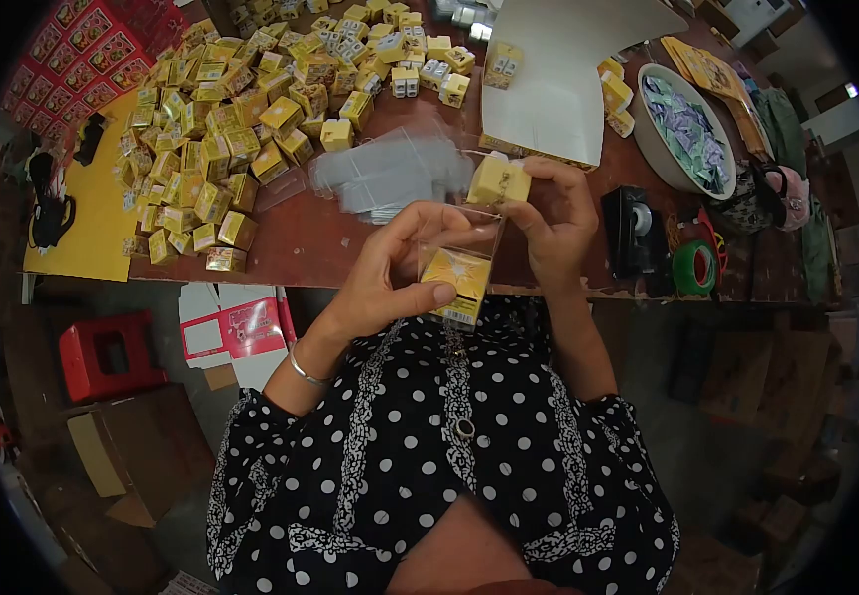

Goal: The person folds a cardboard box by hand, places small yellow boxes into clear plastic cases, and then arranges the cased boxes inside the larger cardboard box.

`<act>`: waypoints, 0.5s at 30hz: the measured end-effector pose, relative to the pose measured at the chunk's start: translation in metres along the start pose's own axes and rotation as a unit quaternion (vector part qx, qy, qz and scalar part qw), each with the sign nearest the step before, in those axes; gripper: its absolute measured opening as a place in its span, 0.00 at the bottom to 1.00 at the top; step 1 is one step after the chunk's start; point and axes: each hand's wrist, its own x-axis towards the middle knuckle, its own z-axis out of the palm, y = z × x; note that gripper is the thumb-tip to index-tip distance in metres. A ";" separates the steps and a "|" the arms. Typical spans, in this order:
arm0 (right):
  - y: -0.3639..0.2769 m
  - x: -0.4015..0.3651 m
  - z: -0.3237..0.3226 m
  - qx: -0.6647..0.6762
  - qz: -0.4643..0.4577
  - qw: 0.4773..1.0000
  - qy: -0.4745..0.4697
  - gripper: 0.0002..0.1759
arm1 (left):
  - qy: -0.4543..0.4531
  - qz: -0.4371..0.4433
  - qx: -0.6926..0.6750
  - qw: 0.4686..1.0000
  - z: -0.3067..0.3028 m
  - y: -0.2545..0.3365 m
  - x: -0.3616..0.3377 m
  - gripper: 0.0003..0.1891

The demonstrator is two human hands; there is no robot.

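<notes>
My left hand [375,278] is closed around a clear plastic box [492,243], thumb across its front. Inside the lower part of that box sits a yellow printed packet [459,270] with a barcode near its bottom edge. Pinched in my right hand [560,226] is a small yellow box [499,180], held right at the open upper end of the clear box. Just beyond my hands lies a stack of flat clear plastic sleeves [370,177] on the reddish-brown table [291,243].
A large heap of small yellow boxes [211,149] covers the table's left and back. An open white carton [549,99] stands behind my right hand. Rightward are a bowl [655,159] of sachets, a black tape dispenser [631,243] and green tape [692,268]. A red stool [87,362] stands lower left.
</notes>
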 end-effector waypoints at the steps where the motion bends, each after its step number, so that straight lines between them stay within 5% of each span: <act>1: -0.002 -0.001 0.002 0.106 0.066 0.992 0.028 0.24 | 0.014 0.017 0.006 1.000 0.005 0.002 -0.001 0.34; 8: -0.015 0.006 -0.015 0.111 0.059 0.991 0.056 0.20 | 0.126 0.020 0.169 0.977 -0.013 -0.023 0.000 0.29; 15: -0.035 0.004 0.004 0.093 0.017 0.995 0.030 0.22 | 0.106 -0.050 0.196 0.973 -0.004 -0.024 0.003 0.35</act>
